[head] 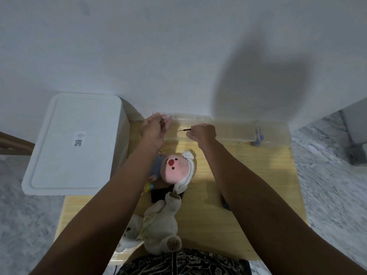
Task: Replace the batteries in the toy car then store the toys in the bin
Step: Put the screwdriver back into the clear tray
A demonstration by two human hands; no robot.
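At far left, beside the desk (258, 175), the white bin (73, 143) stands with its lid on; toys cannot go in until the lid comes off, and a one-handed lift risks tipping it. Next, the left hand (154, 129) is pinched on a thin object at the far edge of the desk, too small and blurred to identify; a loose pinch lets it drop behind the desk. The toy car is not clearly visible; a dark object (160, 192) partly hidden beneath the pink plush toy (175, 167) may be part of it, but this cannot be confirmed. The beige plush toy (158, 227) lies near the front edge, between the forearms, and a forearm drawn back carelessly could sweep it to the floor. Further right, the right hand (202, 132) is clenched around a small screwdriver (183, 130), tip pointing toward the left hand; a slip could jab the fingers. A clear plastic case (218, 128) lies along the back edge, with blue items (259, 135) at its right end, possibly batteries, which could roll off.
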